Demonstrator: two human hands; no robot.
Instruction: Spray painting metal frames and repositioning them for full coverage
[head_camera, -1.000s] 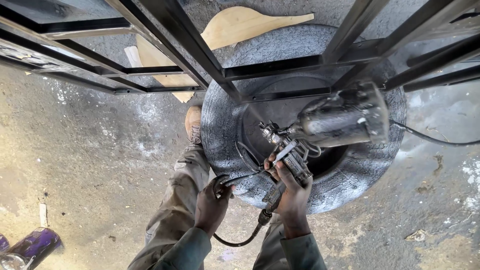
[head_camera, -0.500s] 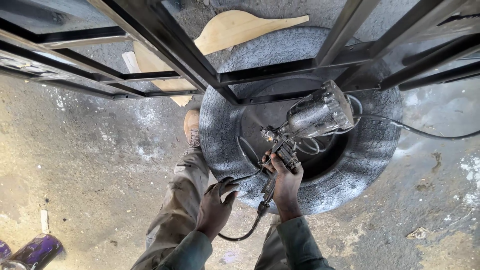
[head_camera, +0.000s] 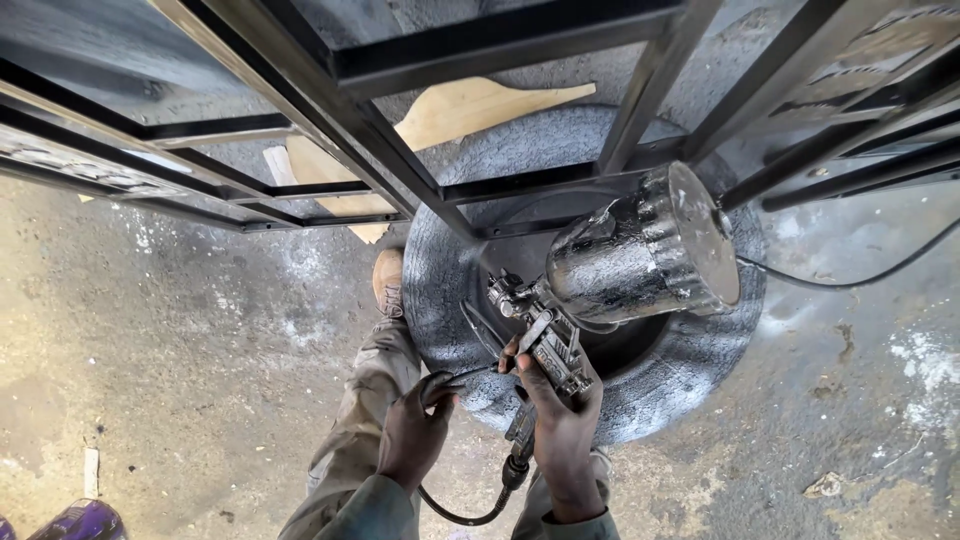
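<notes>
Fingers (head_camera: 556, 392) of the right hand (head_camera: 562, 432) are wrapped tight around the grip of a paint-spattered spray gun (head_camera: 545, 345), one of them lying along its trigger side. Fingers (head_camera: 436, 385) of the left hand (head_camera: 415, 432) are curled shut on a thin black hose (head_camera: 470, 372) that runs up toward the gun body. A second, thicker hose (head_camera: 462, 515) leaves the base of the grip and loops down between the two forearms.

Gun position: held over the hollow centre of a large tyre (head_camera: 460, 280) lying flat on the concrete floor (head_camera: 170, 370). Its metal cup (head_camera: 640, 255), coated in dried dark and silver paint, tilts up and to the right, just below the bars of a black metal frame (head_camera: 400, 150).

Frame condition: dark painted bars cross the whole upper view, above the tyre. A pale wooden board (head_camera: 470, 105) lies on the floor beyond the tyre, seen through the bars.

Other items: a brown boot (head_camera: 388, 283) and paint-stained trouser leg (head_camera: 365, 400) stand against the tyre's left edge. A thin black cable (head_camera: 850, 280) trails across the floor to the right. A purple object (head_camera: 80, 520) lies at the lower left corner.
</notes>
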